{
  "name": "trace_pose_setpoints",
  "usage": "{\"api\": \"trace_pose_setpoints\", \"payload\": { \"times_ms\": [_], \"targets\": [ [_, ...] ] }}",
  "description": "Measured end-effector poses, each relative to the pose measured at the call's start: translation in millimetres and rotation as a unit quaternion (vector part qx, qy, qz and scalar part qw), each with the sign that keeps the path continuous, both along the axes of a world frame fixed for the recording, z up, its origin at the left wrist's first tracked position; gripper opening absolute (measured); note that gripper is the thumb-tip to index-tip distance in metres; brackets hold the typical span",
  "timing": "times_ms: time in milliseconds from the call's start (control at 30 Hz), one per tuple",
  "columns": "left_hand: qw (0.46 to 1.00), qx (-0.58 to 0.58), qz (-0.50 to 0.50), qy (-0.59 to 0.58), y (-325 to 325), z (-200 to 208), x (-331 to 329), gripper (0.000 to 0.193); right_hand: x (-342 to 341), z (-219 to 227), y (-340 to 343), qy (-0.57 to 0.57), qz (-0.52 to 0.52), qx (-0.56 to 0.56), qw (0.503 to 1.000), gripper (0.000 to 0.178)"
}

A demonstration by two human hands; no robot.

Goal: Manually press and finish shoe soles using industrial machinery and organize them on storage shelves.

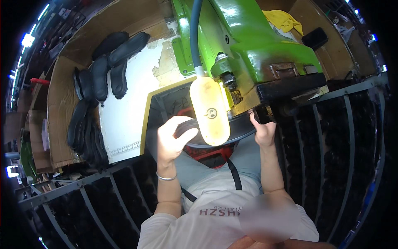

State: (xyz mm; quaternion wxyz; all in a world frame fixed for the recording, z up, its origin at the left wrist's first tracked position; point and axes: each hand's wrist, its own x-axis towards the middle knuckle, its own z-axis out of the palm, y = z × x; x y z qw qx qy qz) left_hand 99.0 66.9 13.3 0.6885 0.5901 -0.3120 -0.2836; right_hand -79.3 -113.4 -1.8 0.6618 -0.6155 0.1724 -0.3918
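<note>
Black, curved, rubbery-looking sole-shaped piece (pixel 242 128): it lies behind the yellow oblong lamp (pixel 210 112), by the green metal machine (pixel 257 45). Your left hand (pixel 172 139) pinches one end; your right hand (pixel 264 132) is at the other, its grip partly hidden. It's probably light and flexible; support both rims.

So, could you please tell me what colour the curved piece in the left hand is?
The curved piece is blackish grey, clearest in the head view.

Lettered red on the shirt (pixel 199 224), six o'clock. Stamped round and black on the lamp (pixel 210 110), centre. Ruler-scaled along the board (pixel 125 118), eight o'clock.
</note>
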Motion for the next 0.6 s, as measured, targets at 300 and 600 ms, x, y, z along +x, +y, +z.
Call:
{"api": "trace_pose_setpoints", "payload": {
  "times_ms": [300, 600],
  "targets": [
    [0.993, 0.072, -0.03, 0.091, 43.7, -52.8, -36.3, 0.021, 24.2, 2.4, 18.5, 0.004, 0.057, 0.093, 0.994, 0.066],
    [0.979, 0.144, -0.113, 0.092, -3.8, -81.0, -100.4, 0.034, 7.2, -2.4, -3.4, 0.196, 0.023, -0.121, 0.973, 0.058]
  ]
}}
